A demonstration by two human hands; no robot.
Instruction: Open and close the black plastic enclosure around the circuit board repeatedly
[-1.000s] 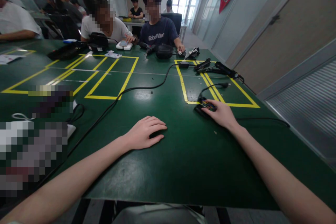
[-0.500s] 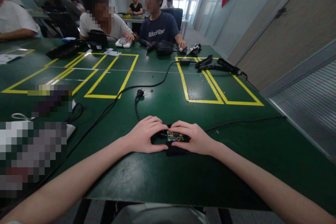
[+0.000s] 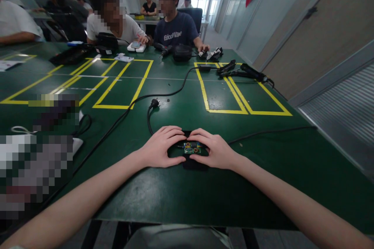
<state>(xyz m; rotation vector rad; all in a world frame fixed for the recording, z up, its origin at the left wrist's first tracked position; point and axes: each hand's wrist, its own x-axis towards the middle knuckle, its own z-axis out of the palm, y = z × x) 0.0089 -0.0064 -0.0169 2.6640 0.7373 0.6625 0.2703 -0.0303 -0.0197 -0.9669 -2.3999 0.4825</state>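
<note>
Green table [image 3: 163,198], yellow tape outlines [image 3: 112,106], seated people [image 3: 178,27]

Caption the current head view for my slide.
Two bare hands around a small green circuit board with copper-coloured coils on a dark green table.

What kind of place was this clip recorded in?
Probably a shared electronics workroom: a big green table marked off with yellow tape, an exposed circuit board in hand, and people seated across it.

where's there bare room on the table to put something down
Bare: the table between both hands and its near edge; the patch bordered by plug, right-hand yellow tape and hands. Crowded: between the hands, around the circuit board; the far side, with drill and black case; the blurred left.
</note>
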